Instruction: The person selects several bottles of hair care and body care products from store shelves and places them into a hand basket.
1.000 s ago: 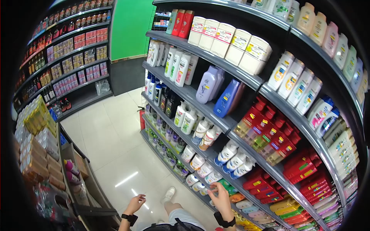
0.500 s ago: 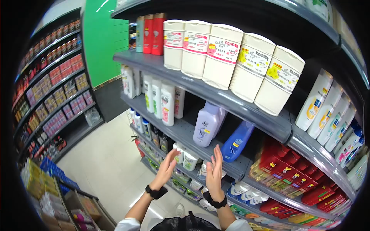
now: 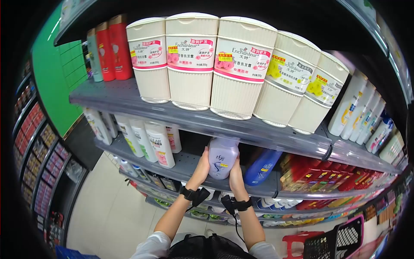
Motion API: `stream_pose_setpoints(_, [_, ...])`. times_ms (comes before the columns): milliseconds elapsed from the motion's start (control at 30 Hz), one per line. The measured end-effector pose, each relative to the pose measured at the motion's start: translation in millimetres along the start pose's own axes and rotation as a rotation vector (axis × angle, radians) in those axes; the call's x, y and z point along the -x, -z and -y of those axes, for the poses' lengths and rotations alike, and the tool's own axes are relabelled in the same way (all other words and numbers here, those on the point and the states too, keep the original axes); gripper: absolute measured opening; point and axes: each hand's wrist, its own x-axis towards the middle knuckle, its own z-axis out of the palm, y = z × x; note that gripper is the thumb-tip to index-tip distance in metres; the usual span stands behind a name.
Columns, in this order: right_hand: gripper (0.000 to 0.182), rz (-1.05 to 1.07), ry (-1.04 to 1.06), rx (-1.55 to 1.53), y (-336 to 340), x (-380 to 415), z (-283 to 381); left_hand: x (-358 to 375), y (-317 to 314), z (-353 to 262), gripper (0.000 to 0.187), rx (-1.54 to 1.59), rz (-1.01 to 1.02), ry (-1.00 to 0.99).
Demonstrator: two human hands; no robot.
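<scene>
A light purple shampoo bottle [image 3: 223, 158] with a small yellow price tag stands upright on the second shelf. My left hand [image 3: 201, 169] is pressed to its left side, while my right hand [image 3: 236, 174] clasps the right side. Both hands are closed around the bottle from opposite sides; the fingertips behind it are partly hidden. To the right of my right hand, a dark blue bottle [image 3: 262, 167] leans on the same shelf. White Clear bottles [image 3: 159, 144] stand to the left of my left hand.
Directly above, the upper shelf edge [image 3: 189, 115] carries several cream Enchanteur bottles [image 3: 241, 69]. Red bottles [image 3: 327, 170] fill the shelf at right. A black shopping basket [image 3: 321, 246] and a red stool [image 3: 297, 241] are at lower right. Another stocked rack [image 3: 43, 159] stands across the aisle.
Both hands have moved forward from open in front of the shelf to holding the purple bottle's sides. The view has moved closer to the shelves and turned.
</scene>
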Motion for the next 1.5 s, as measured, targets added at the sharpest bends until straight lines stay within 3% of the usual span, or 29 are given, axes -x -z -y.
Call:
stream_pose_setpoints(133, [0.055,-0.049,-0.018,-0.005,-8,2,6,-10,6,19,0.062,0.115,0.109,-0.005])
stream_pose_setpoints(333, [0.048,-0.139,-0.064,-0.068,-13,-1,1,-9,5,32,0.061,0.202,0.000,-0.061])
stream_pose_setpoints(400, [0.076,-0.073,0.026,-0.007,-12,-6,1,-15,6,27,0.060,0.232,0.038,-0.008])
stream_pose_setpoints(433, [0.076,-0.078,0.027,-0.009,-12,-6,1,-15,7,23,0.060,0.231,0.043,-0.006])
stream_pose_setpoints(500, [0.048,-0.138,-0.067,-0.087,-10,-5,1,-13,7,15,0.058,0.164,0.133,-0.077])
stream_pose_setpoints(633, [0.051,-0.115,0.098,-0.064,10,-5,-12,-7,9,31,0.056,0.124,0.062,-0.122])
stream_pose_setpoints(700, [0.052,-0.007,0.305,0.329,14,23,10,0,6,22,0.054,0.017,0.036,-0.240])
stream_pose_setpoints(767, [0.046,0.020,0.264,0.495,13,70,47,14,5,14,0.057,0.075,0.035,-0.218])
stream_pose_setpoints(833, [0.062,0.024,0.445,0.685,30,93,47,26,0,3,0.074,-0.080,0.045,-0.291])
stream_pose_setpoints(867, [0.062,0.023,0.447,0.681,36,92,44,29,-2,3,0.092,-0.192,-0.021,-0.315])
stream_pose_setpoints(933, [0.092,-0.557,0.847,0.825,41,94,44,37,-10,2,0.093,-0.324,-0.076,-0.346])
stream_pose_setpoints(967, [0.092,-0.547,0.839,0.828,42,93,45,39,-13,2,0.095,-0.457,-0.120,-0.383])
stream_pose_setpoints(1033, [0.110,-0.623,0.713,0.947,36,80,48,44,-15,2,0.100,-0.520,-0.147,-0.430])
stream_pose_setpoints(1100, [0.112,-0.556,0.705,0.914,37,71,34,50,-19,3,0.104,-0.648,-0.192,-0.446])
stream_pose_setpoints(1167, [0.112,-0.700,0.628,0.997,36,67,21,58,-23,4,0.106,-0.631,-0.218,-0.384])
stream_pose_setpoints(1300, [0.111,-0.752,0.638,1.030,33,73,14,70,-24,2,0.103,-0.671,-0.255,-0.344])
stream_pose_setpoints(1500, [0.108,-0.760,0.729,1.102,37,78,6,88,10,3,0.087,-0.578,-0.208,-0.526])
